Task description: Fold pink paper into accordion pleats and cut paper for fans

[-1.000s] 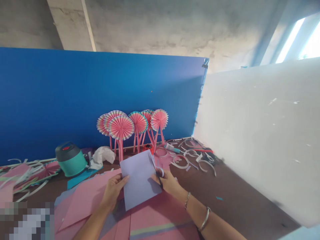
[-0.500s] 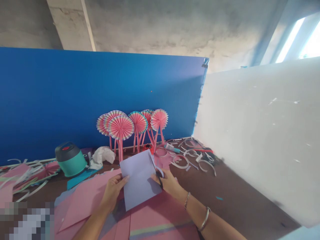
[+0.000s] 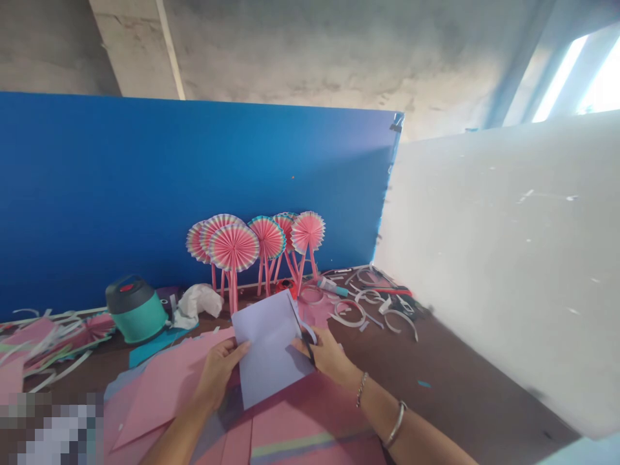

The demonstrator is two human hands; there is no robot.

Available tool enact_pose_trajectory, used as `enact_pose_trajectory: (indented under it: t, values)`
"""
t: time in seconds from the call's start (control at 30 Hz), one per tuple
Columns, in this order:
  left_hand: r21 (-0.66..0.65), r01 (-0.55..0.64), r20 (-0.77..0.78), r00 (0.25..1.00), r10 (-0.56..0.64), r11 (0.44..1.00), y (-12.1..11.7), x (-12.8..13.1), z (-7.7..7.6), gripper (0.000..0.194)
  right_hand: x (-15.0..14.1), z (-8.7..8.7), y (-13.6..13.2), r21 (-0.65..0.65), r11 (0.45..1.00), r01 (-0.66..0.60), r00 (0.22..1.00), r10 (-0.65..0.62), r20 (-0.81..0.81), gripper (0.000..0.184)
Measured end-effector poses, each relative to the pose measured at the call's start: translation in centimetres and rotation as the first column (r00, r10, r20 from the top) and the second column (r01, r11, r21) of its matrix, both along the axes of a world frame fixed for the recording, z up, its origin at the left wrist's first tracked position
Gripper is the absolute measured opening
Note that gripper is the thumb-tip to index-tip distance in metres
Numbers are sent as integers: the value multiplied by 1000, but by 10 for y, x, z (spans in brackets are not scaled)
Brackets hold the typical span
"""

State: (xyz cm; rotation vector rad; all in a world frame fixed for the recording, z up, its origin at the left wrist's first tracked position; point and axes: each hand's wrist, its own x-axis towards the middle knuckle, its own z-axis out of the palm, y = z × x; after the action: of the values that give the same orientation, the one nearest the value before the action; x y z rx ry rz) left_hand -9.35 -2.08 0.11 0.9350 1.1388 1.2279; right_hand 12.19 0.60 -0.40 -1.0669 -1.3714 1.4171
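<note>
A sheet of lavender paper [image 3: 271, 355] is held up over the pink sheets, tilted a little. My left hand [image 3: 223, 368] pinches its left edge between thumb and fingers. At the right edge, my right hand [image 3: 327, 355] is closed on dark-handled scissors [image 3: 309, 345], whose blades are mostly hidden. A narrow strip [image 3: 306, 328] curls away from the paper's right edge beside the scissors. Beneath both hands lie pink paper sheets [image 3: 165, 400], some with striped borders.
Several pleated pink paper fans [image 3: 234, 247] stand against the blue partition [image 3: 121, 181]. A teal and black canister [image 3: 138, 310] and crumpled white paper [image 3: 198, 303] sit left of them. White paper strips [image 3: 349, 313] and a glue tube [image 3: 332, 286] lie at right, near the white panel [image 3: 508, 258].
Almost nothing differs. Both hands, the lavender paper and the scissors keep their places; the whole view has shifted very slightly.
</note>
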Motion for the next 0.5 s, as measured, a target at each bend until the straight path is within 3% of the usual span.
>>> enact_pose_trajectory:
  t: [0.33,0.5]
  values:
    - [5,-2,-13,1000,2,1000,2,-2,-4,42,0,-7,4,51,999,18,1000,-19,6,32]
    - [10,-1,-18,1000,1,1000,2,-3,-5,40,0,-5,4,8,1000,16,1000,-16,-6,35]
